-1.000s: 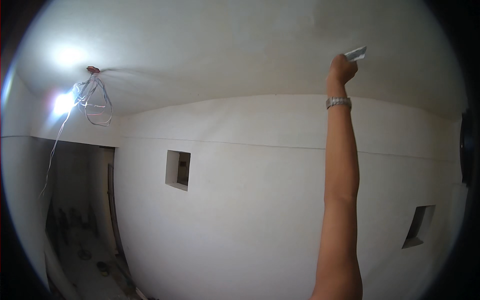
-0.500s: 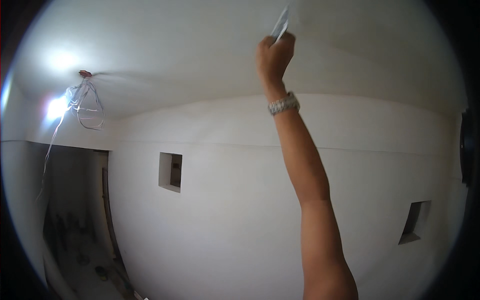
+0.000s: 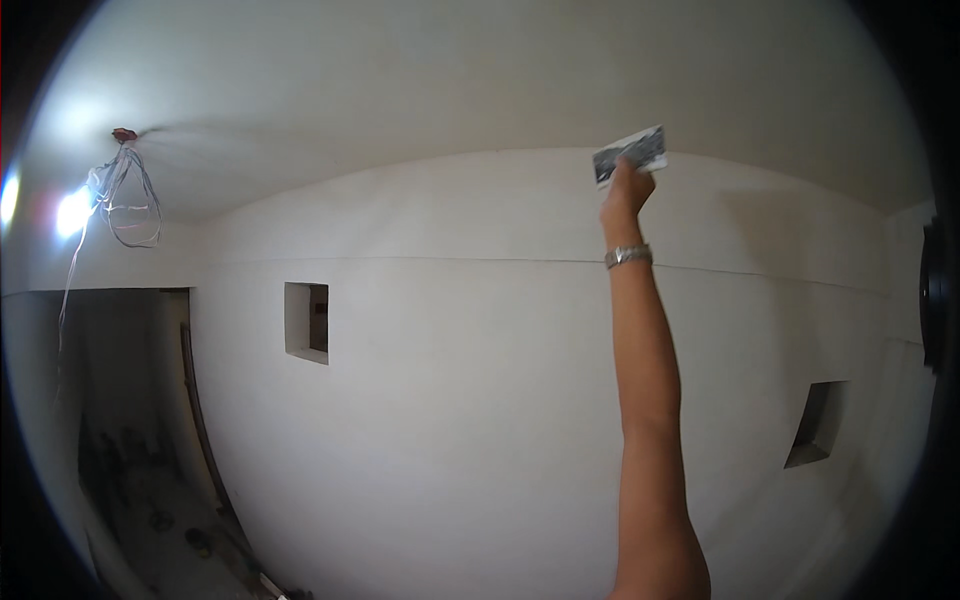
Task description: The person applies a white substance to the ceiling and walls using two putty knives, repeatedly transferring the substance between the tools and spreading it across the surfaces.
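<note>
My right arm reaches up in the right half of the view, a watch (image 3: 628, 256) around its wrist. At its top my right hand (image 3: 629, 189) is closed around the lower edge of a thin rectangular plate (image 3: 643, 150), grey with white smears, like a putty scraper without a handle. The plate is tilted and overlaps the line where the white wall (image 3: 450, 370) meets the pale ceiling (image 3: 420, 70). Whether it touches either surface I cannot tell. My left hand is out of view.
A lit lamp (image 3: 74, 212) and looped loose wires (image 3: 131, 205) hang from the ceiling at left. Below them is a dark doorway (image 3: 125, 370). Two recesses open in the wall, one left (image 3: 307, 322), one right (image 3: 816, 425). A dark round object (image 3: 934, 295) is at the far right.
My right hand has come down from the ceiling and moved right, toward the top of the wall. The plate has turned from nearly edge-on to showing its flat face. The view has shifted slightly.
</note>
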Available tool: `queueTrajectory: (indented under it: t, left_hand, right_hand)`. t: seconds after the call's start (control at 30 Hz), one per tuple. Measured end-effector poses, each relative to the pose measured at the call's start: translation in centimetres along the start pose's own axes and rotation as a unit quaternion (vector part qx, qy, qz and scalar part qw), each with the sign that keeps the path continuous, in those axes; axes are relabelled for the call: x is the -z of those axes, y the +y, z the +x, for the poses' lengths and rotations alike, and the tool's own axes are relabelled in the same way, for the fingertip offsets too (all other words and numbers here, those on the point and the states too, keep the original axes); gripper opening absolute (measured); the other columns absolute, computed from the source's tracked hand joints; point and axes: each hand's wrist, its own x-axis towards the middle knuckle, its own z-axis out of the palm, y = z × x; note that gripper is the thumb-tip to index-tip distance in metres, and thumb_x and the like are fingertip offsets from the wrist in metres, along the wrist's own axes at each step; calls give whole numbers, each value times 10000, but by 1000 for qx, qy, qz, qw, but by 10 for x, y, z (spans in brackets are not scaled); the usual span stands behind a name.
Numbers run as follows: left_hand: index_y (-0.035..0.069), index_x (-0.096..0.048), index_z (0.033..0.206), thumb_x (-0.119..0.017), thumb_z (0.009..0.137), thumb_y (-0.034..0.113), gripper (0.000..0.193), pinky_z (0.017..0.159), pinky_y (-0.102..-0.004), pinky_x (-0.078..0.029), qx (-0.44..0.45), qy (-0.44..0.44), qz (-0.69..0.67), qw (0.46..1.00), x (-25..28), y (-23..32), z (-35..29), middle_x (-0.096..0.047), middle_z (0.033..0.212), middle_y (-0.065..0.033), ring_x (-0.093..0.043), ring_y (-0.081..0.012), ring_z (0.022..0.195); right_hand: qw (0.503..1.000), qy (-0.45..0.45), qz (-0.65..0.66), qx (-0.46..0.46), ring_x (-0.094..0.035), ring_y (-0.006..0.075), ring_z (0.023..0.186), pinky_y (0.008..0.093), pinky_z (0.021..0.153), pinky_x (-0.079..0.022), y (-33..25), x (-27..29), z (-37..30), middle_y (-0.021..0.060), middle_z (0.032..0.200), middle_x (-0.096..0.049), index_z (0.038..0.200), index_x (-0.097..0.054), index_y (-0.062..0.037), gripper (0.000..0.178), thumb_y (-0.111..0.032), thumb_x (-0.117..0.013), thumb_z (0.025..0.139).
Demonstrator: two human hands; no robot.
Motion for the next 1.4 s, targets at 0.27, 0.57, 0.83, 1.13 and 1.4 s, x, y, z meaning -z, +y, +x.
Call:
queueTrajectory:
  t: [0.27,0.57,0.83,1.13,1.4]
  left_hand:
    - [22,-482,1324,-436,1035,285,394,888,-407,-526,-14,-16,5,1000,-19,-21,5,-611,1079,-86,-607,-233,967]
    - [23,-476,1325,-430,1036,291,397,922,-427,-526,-71,-49,-13,996,-48,-48,-16,-603,1087,-88,-605,-240,980]
    - [5,-452,1352,-414,1032,273,419,911,-480,-546,-93,41,29,994,-21,-13,-3,-603,1121,-127,-620,-285,998]
    - [10,-472,1333,-418,1026,275,409,898,-460,-546,-86,14,17,996,-57,-30,17,-613,1119,-127,-628,-274,988]
    - [14,-490,1316,-422,1020,277,402,886,-443,-545,-78,26,7,997,-77,-52,24,-623,1116,-127,-635,-264,980]
  right_hand:
    - [998,62,10,26,-685,351,889,381,816,-539,14,-43,79,259,974,-668,979,-602,143,263,9,-487,784]
    - [993,116,2,12,-658,410,984,437,853,-576,-23,-110,60,326,1074,-604,1068,-575,154,272,20,-494,846]
    - [979,110,-55,164,-607,418,993,488,880,-514,-20,-180,-16,281,1177,-528,1101,-548,112,283,-34,-500,863]
    - [981,168,-83,56,-644,468,957,492,858,-533,68,-8,129,330,1023,-644,1048,-597,151,338,-86,-505,825]
    - [984,99,-109,98,-664,422,910,467,822,-542,50,7,189,299,986,-645,993,-606,127,254,-23,-545,797]
